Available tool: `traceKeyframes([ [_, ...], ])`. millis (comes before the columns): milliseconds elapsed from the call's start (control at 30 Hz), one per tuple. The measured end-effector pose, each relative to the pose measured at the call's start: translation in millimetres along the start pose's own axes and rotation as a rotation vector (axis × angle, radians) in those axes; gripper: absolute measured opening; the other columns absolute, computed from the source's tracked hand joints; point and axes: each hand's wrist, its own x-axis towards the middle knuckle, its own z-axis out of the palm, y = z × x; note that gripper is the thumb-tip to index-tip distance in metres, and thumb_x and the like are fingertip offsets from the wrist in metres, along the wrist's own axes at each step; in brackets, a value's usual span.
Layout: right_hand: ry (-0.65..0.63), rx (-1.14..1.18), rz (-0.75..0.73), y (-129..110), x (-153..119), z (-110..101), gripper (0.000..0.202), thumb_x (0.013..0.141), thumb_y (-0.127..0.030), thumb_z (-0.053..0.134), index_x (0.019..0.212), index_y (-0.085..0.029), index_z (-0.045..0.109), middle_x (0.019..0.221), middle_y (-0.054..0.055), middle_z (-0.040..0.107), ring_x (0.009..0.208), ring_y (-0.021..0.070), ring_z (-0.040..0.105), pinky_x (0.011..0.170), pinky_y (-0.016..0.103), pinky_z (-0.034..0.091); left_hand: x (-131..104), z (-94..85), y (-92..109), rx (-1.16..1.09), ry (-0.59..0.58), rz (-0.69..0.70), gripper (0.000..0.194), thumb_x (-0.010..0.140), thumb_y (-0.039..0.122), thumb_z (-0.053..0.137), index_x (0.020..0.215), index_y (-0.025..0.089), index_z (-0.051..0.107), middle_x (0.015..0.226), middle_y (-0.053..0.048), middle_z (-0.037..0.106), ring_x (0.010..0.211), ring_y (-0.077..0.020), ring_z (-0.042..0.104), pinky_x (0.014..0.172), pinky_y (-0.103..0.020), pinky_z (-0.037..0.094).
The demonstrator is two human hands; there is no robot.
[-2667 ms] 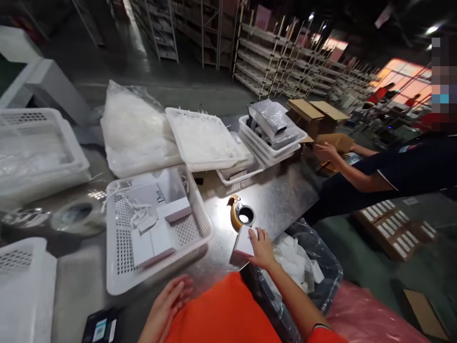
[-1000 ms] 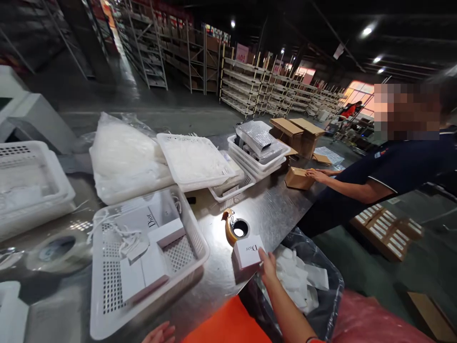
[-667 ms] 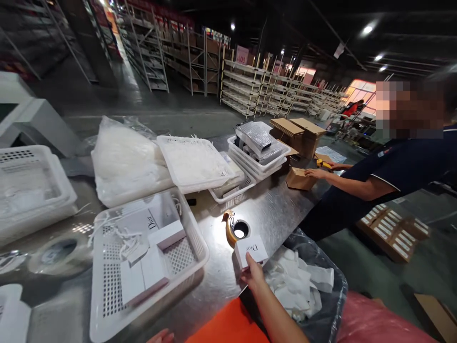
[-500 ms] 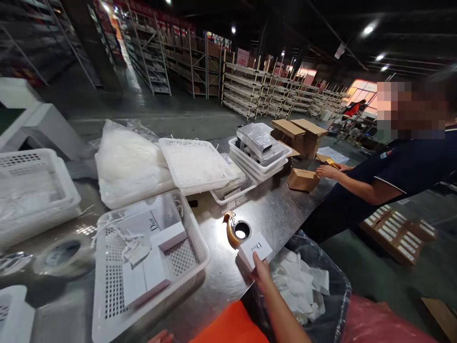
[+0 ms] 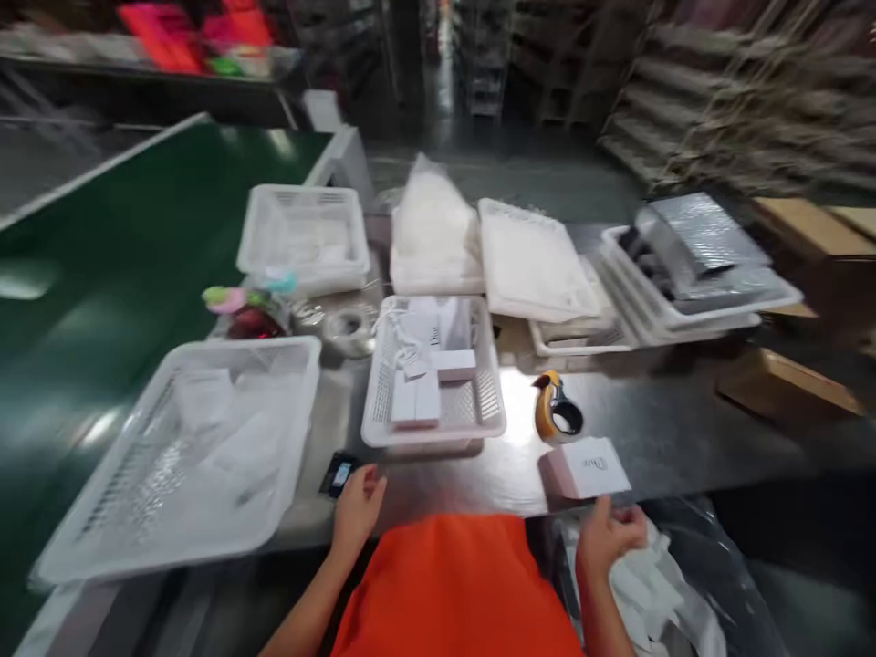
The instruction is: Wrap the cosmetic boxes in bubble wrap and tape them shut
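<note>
A small white lettered box (image 5: 585,467) lies on the steel table near its front edge, beside an orange tape dispenser (image 5: 556,415). My right hand (image 5: 609,538) hovers just below the box, apart from it, fingers loosely curled with nothing in them, above a bag of white paper scraps (image 5: 661,589). My left hand (image 5: 356,513) rests open on the table's front edge, next to a small black device (image 5: 338,474). Straight ahead stands a white perforated basket (image 5: 479,424) with several small white boxes in it. The picture is blurred.
A large white basket (image 5: 102,547) sits at front left beside a green conveyor (image 5: 102,237). More white baskets (image 5: 305,274), a plastic bag (image 5: 431,224), stacked trays with silver mailers (image 5: 712,315) and a cardboard box (image 5: 787,388) fill the back and right.
The view has swung left and the other person is out of sight. My right hand has come off the white box and drawn back. My left hand has risen onto the table edge.
</note>
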Motion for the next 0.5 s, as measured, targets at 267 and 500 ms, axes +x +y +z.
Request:
traceKeyframes([
  [267,-0.511,0.021,-0.908,-42.7,-28.1,30.6,0.032,0.094,-0.037,0.057,0.119,-0.016,0.058,0.108,0.012,0.059,0.090,0.0234,0.059,0.082,0.044,0.054,16.2,-23.3,-46.8,0.722,0.327,0.075,0.042,0.089,0.023,0.058,0.129,0.010,0.058,0.132,-0.022,0.058,0.126,-0.0353,0.056,0.109,-0.047,0.043],
  [500,-0.880,0.110,-1.137,-85.6,-68.9,70.2,0.027,0.099,-0.022,0.051,0.125,-0.023,0.058,0.113,0.010,0.063,0.085,0.0172,0.067,0.074,0.034,0.060,46.0,-14.2,-60.6,1.013,0.311,0.094,0.077,0.090,0.033,0.065,0.157,0.012,0.034,0.142,-0.026,0.052,0.128,-0.0382,0.052,0.105,-0.049,0.044],
])
